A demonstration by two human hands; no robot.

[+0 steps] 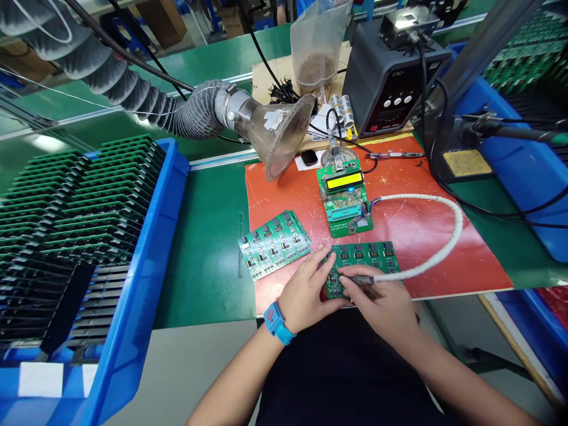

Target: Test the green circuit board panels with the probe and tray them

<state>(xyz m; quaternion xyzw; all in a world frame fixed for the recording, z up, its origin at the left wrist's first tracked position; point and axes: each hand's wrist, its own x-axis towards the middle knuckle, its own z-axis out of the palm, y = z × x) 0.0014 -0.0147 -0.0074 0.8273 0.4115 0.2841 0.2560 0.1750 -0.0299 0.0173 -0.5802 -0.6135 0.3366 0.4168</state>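
A green circuit board [373,255] with small displays lies at the front edge of the red mat. My left hand [308,290], with a blue watch on the wrist, holds its left side, thumb at the front edge. My right hand [384,305] pinches the dark tip of a white-sleeved cable [455,236] over the board's lower left part. That cable loops back to a green programmer board [348,198] with a lit yellow screen. Left of my hands, a stack of similar boards [275,245] lies on the mat's edge.
A blue bin [151,254] of upright boards stands left. A fume funnel [284,133] on a ribbed hose hangs behind the stack. At the back right are a black station [393,83] and another blue bin [523,171]. Black cables cross the right side.
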